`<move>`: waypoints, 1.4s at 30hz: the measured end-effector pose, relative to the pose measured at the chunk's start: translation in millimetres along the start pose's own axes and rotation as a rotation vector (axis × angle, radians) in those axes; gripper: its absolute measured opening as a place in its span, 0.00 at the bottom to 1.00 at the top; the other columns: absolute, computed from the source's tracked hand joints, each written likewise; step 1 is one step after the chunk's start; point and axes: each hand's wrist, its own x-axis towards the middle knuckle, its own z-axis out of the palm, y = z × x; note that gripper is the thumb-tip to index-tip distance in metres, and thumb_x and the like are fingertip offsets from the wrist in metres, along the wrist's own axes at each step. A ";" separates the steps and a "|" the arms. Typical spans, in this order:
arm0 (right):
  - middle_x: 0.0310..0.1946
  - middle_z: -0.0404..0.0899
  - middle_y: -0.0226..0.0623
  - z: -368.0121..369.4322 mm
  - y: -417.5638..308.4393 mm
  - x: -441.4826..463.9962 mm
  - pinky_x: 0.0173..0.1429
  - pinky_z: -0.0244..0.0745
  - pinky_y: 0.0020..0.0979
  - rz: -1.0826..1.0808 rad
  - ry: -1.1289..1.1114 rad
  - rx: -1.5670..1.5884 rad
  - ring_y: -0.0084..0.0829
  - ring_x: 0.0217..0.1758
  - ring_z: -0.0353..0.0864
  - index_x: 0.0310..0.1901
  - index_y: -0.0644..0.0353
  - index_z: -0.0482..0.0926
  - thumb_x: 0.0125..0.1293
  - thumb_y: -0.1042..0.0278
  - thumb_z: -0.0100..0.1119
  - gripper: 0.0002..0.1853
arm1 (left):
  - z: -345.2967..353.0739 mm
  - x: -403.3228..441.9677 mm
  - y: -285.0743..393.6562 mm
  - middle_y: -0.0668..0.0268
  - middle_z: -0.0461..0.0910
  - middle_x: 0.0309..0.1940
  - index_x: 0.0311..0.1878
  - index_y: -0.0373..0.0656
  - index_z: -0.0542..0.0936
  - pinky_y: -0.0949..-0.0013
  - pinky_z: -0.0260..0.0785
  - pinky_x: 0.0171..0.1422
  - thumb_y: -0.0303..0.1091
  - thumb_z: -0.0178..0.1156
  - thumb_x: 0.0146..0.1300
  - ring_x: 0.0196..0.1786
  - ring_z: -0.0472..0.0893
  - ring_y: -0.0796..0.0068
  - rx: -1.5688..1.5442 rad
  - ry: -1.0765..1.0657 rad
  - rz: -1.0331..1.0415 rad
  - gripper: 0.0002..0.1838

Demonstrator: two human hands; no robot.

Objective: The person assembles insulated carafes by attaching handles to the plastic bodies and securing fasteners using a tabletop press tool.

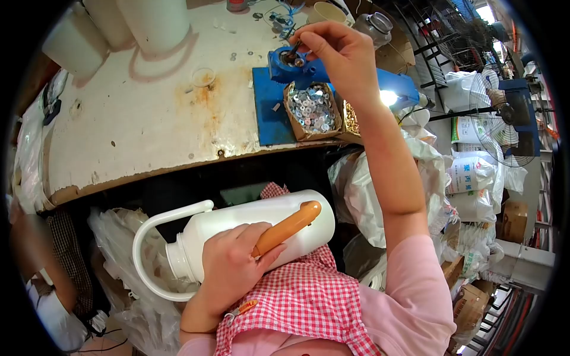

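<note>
A white plastic jug (237,228), shaped like a thermos shell, lies on its side across the lap, its neck toward the left. A white looped handle (140,249) swings out past the neck. On the jug's side is an orange grip handle (291,226), and my left hand (233,259) is closed around its lower end. My right hand (335,50) reaches over the bench to a blue machine head (284,66), thumb and fingers pinched together at a small dark piece that I cannot make out. Just below it sits a cardboard box of metal washers (310,110).
Brass-coloured small parts (351,120) fill a second box beside the washers. A lamp (389,98) shines by my right forearm. White jugs (154,26) stand at the bench's far left. Plastic bags (371,190) lie right of the lap; a fan (504,113) stands beyond. Someone's arm (56,267) shows at left.
</note>
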 end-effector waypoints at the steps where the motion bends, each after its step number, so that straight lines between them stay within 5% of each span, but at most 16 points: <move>1: 0.35 0.88 0.31 -1.2 -2.1 0.6 0.43 0.79 0.22 0.001 -0.018 -0.011 0.18 0.36 0.84 0.44 0.64 0.86 0.70 0.70 0.63 0.08 | 0.1 0.5 0.3 0.57 0.85 0.31 0.42 0.40 0.84 0.64 0.76 0.38 0.36 0.77 0.50 0.32 0.85 0.58 -0.013 0.004 0.003 0.18; 5: 0.38 0.88 0.34 -8.7 -15.0 4.9 0.48 0.80 0.23 0.045 -0.123 -0.216 0.20 0.40 0.85 0.45 0.66 0.86 0.71 0.72 0.62 0.07 | 1.1 0.2 0.5 0.57 0.85 0.32 0.42 0.40 0.84 0.64 0.76 0.38 0.35 0.77 0.50 0.32 0.85 0.58 -0.002 0.012 -0.001 0.18; 7: 0.33 0.88 0.34 -6.7 -10.3 5.2 0.43 0.79 0.23 0.024 -0.085 -0.161 0.20 0.36 0.85 0.42 0.65 0.86 0.69 0.69 0.64 0.08 | 0.2 3.8 0.6 0.57 0.85 0.32 0.42 0.40 0.84 0.64 0.76 0.39 0.35 0.78 0.50 0.33 0.85 0.58 -0.012 -0.017 -0.028 0.18; 11: 0.39 0.88 0.35 -8.7 -7.4 -2.8 0.47 0.82 0.25 -0.059 -0.135 -0.122 0.22 0.40 0.85 0.46 0.66 0.85 0.72 0.70 0.62 0.09 | 6.3 3.2 -2.8 0.58 0.86 0.34 0.43 0.42 0.84 0.62 0.77 0.38 0.39 0.76 0.53 0.34 0.85 0.55 0.022 0.033 0.001 0.18; 13: 0.44 0.87 0.33 -6.6 -15.7 -24.3 0.47 0.79 0.20 -0.009 0.020 0.137 0.21 0.42 0.85 0.56 0.63 0.80 0.70 0.72 0.63 0.15 | 6.5 2.7 -4.7 0.57 0.86 0.34 0.42 0.42 0.84 0.63 0.77 0.38 0.39 0.76 0.52 0.34 0.85 0.56 0.023 0.058 0.016 0.17; 15: 0.37 0.87 0.32 -22.1 -11.3 -54.2 0.45 0.80 0.24 -0.106 0.036 0.003 0.22 0.38 0.84 0.45 0.65 0.85 0.71 0.69 0.63 0.08 | 4.6 2.1 -4.4 0.57 0.86 0.34 0.43 0.41 0.84 0.63 0.76 0.38 0.38 0.77 0.51 0.34 0.85 0.56 -0.001 0.031 -0.052 0.18; 17: 0.35 0.86 0.31 -33.8 14.8 -85.6 0.43 0.78 0.23 0.209 -0.025 -0.026 0.21 0.36 0.83 0.45 0.63 0.86 0.71 0.69 0.63 0.08 | 2.9 0.6 -3.0 0.56 0.86 0.33 0.42 0.37 0.85 0.68 0.75 0.40 0.29 0.78 0.47 0.34 0.85 0.60 -0.017 0.031 -0.004 0.18; 19: 0.35 0.87 0.33 -35.6 36.3 -101.0 0.43 0.76 0.24 0.344 -0.221 -0.281 0.21 0.37 0.82 0.42 0.66 0.85 0.68 0.67 0.65 0.09 | 8.6 -2.1 -6.3 0.58 0.86 0.33 0.44 0.41 0.85 0.63 0.76 0.38 0.38 0.78 0.50 0.34 0.85 0.58 0.015 0.031 0.016 0.19; 20: 0.33 0.86 0.46 -30.9 45.7 -101.9 0.44 0.78 0.34 0.282 -0.194 -0.362 0.39 0.37 0.86 0.43 0.66 0.85 0.65 0.64 0.64 0.13 | 12.1 -3.5 -6.6 0.59 0.85 0.33 0.44 0.43 0.85 0.63 0.77 0.38 0.38 0.77 0.51 0.34 0.85 0.58 0.025 0.035 -0.001 0.18; 22: 0.35 0.82 0.52 -23.5 62.7 -104.2 0.45 0.76 0.47 0.143 -0.242 -0.748 0.52 0.42 0.81 0.38 0.64 0.85 0.66 0.64 0.61 0.11 | 6.7 3.2 -5.3 0.60 0.85 0.32 0.44 0.44 0.85 0.62 0.77 0.39 0.42 0.74 0.55 0.34 0.85 0.59 0.063 0.008 -0.029 0.16; 24: 0.40 0.81 0.50 -8.2 62.5 -91.5 0.49 0.79 0.47 0.234 -0.438 -0.924 0.49 0.48 0.80 0.34 0.59 0.87 0.63 0.63 0.63 0.09 | 8.3 2.2 -5.8 0.61 0.84 0.33 0.43 0.48 0.85 0.61 0.77 0.39 0.49 0.68 0.60 0.36 0.85 0.58 0.141 0.010 -0.021 0.16; 26: 0.37 0.82 0.45 -0.2 113.7 -107.5 0.47 0.80 0.47 0.088 -0.300 -0.880 0.46 0.46 0.82 0.34 0.55 0.87 0.60 0.65 0.66 0.05 | 5.5 10.6 3.2 0.61 0.86 0.33 0.42 0.49 0.87 0.65 0.78 0.43 0.46 0.75 0.54 0.36 0.86 0.59 0.115 0.007 -0.126 0.17; 27: 0.35 0.82 0.40 -5.5 68.4 -95.7 0.47 0.80 0.45 0.205 -0.358 -0.861 0.44 0.44 0.83 0.33 0.54 0.87 0.59 0.66 0.66 0.04 | 8.5 8.7 0.4 0.63 0.85 0.32 0.45 0.53 0.85 0.59 0.77 0.41 0.53 0.68 0.59 0.36 0.85 0.57 0.103 0.018 -0.126 0.18; 29: 0.35 0.83 0.37 -8.7 67.7 -104.7 0.47 0.80 0.43 0.115 -0.258 -0.816 0.42 0.42 0.84 0.32 0.55 0.86 0.59 0.66 0.66 0.04 | 2.6 10.4 8.6 0.63 0.86 0.32 0.46 0.53 0.85 0.60 0.77 0.41 0.52 0.69 0.59 0.36 0.85 0.57 0.127 -0.014 -0.167 0.18; 42: 0.34 0.81 0.38 -8.9 61.2 -116.4 0.47 0.78 0.43 -0.065 0.016 -0.731 0.42 0.42 0.81 0.34 0.56 0.84 0.58 0.69 0.67 0.04 | 5.4 8.3 11.2 0.61 0.87 0.34 0.47 0.51 0.86 0.61 0.77 0.42 0.53 0.69 0.59 0.37 0.86 0.56 0.160 -0.022 -0.183 0.19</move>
